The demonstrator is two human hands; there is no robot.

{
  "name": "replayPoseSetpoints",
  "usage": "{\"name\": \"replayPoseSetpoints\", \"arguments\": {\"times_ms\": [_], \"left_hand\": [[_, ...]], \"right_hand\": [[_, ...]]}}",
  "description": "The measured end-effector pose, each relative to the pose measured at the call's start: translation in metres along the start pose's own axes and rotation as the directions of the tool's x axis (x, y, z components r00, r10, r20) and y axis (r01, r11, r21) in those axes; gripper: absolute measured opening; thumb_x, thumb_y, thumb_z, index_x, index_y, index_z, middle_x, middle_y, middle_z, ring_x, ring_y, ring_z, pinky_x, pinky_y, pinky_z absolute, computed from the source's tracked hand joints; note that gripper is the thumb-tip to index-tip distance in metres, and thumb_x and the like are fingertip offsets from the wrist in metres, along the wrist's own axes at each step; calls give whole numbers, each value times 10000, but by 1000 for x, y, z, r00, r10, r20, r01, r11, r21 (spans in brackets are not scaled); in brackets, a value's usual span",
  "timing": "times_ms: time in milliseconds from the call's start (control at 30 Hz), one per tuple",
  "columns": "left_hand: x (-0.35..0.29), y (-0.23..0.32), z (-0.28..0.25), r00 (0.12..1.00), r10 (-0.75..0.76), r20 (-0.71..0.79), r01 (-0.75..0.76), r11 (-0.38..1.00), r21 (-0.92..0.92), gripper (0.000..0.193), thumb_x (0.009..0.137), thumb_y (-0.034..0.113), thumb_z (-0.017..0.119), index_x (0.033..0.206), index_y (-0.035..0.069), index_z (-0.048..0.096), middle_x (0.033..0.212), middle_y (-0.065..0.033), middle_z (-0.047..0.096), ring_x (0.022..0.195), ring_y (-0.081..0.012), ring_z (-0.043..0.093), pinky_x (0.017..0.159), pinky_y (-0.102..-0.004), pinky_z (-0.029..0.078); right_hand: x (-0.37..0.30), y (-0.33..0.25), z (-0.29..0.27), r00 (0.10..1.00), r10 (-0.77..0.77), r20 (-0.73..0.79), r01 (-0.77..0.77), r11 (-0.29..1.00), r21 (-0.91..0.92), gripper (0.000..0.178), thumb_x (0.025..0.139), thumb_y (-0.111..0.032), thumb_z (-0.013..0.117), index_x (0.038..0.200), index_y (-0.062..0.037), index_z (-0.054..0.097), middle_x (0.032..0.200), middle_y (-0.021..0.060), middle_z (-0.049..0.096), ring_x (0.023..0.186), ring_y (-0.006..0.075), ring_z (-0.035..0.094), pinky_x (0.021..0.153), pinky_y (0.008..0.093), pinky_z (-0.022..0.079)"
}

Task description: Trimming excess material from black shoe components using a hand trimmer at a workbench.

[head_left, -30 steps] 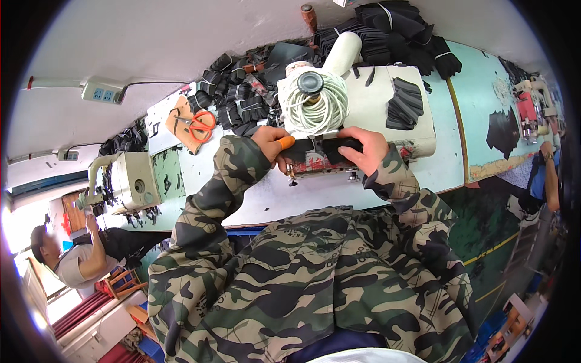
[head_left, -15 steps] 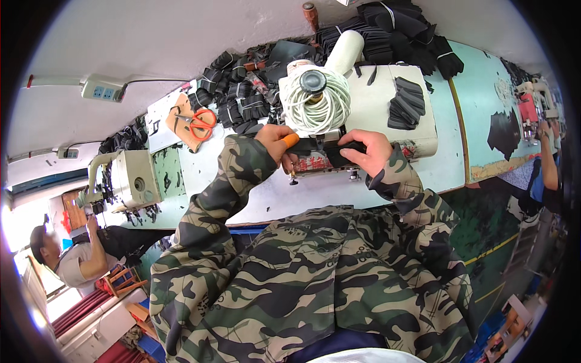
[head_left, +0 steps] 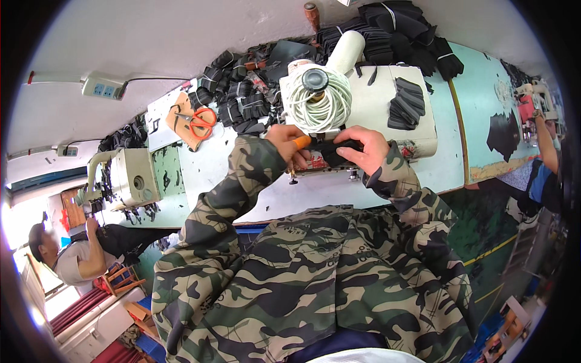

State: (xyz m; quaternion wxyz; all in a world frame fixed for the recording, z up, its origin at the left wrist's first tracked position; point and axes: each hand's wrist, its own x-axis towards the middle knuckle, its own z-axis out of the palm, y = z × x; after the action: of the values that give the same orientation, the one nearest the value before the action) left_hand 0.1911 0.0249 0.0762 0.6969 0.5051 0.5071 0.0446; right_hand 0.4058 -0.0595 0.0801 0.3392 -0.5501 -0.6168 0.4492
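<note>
A thin black piece of material [head_left: 331, 155] lies at the front of a cream-coloured machine [head_left: 376, 94], between my two hands. My left hand [head_left: 290, 145], with an orange cover on one finger, is closed at the left end of the piece; its fingertips are partly hidden. From the other side, my right hand [head_left: 368, 145] pinches the piece between thumb and fingers. Just beyond my hands, a coil of white cord [head_left: 327, 109] hangs around a dark-topped post [head_left: 315, 80] on the machine. Overlapping black pieces [head_left: 407, 104] rest on the machine's top, right of the coil.
Orange-handled scissors [head_left: 201, 123] lie on brown card at the left. Tied black bundles [head_left: 254, 106] crowd the table behind, and black stacks [head_left: 387, 30] stand at the back. One co-worker [head_left: 82, 254] sits at the left beside another machine [head_left: 130, 178]; a co-worker's arm [head_left: 546, 145] shows far right.
My left hand has slid right, closer to the machine's middle and to my right hand. My right hand has barely shifted and keeps its pinch on the black piece.
</note>
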Motion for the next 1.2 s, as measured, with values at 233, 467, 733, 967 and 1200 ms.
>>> {"name": "replayPoseSetpoints", "arguments": {"times_ms": [233, 467, 733, 967, 1200], "left_hand": [[-43, -3, 15, 989, -67, 135, 3, 902, 431, 328, 829, 235, 584, 1025, -27, 556, 624, -109, 624, 423, -169, 571, 389, -280, 454], [-50, -40, 69, 772, 577, -267, -375, 753, 541, 632, 623, 309, 769, 1092, 7, 471, 773, -131, 636, 715, -308, 643, 620, -355, 506], [-52, -38, 44, 808, 564, -170, -310, 652, 692, 429, 640, 136, 662, 1045, 59, 541, 729, -181, 616, 686, -349, 622, 600, -409, 500], [-57, -32, 44, 818, 564, -116, -301, 591, 749, 357, 655, 176, 658, 984, 85, 556, 727, -167, 620, 689, -351, 614, 598, -424, 492], [-51, -16, 35, 906, 424, -13, -233, 524, 819, 344, 649, 239, 678, 936, 99, 546, 733, -150, 623, 685, -350, 613, 614, -426, 491]], "right_hand": [[-21, -10, 22, 959, 218, -180, -180, 962, 207, 288, 786, -60, 619, 1058, 18, 564, 932, 90, 616, 769, 107, 570, 683, 244, 465], [-42, -19, 87, 946, 239, -220, -68, 808, 586, 330, 799, -114, 632, 1080, 36, 544, 966, 113, 615, 866, 154, 582, 788, 268, 460], [-38, -40, 74, 930, -12, -366, 62, 990, 125, 403, 749, -143, 674, 1092, 11, 529, 907, 139, 585, 702, 182, 570, 646, 296, 457], [-34, -34, 74, 964, 190, -185, -115, 929, 352, 449, 716, -132, 708, 1101, -3, 517, 886, 116, 571, 647, 141, 541, 596, 251, 456], [-46, -30, 99, 965, -87, -249, 75, 996, -57, 665, 788, -242, 650, 1282, 34, 299, 1156, 227, 438, 974, 327, 535, 791, 338, 450]]}}
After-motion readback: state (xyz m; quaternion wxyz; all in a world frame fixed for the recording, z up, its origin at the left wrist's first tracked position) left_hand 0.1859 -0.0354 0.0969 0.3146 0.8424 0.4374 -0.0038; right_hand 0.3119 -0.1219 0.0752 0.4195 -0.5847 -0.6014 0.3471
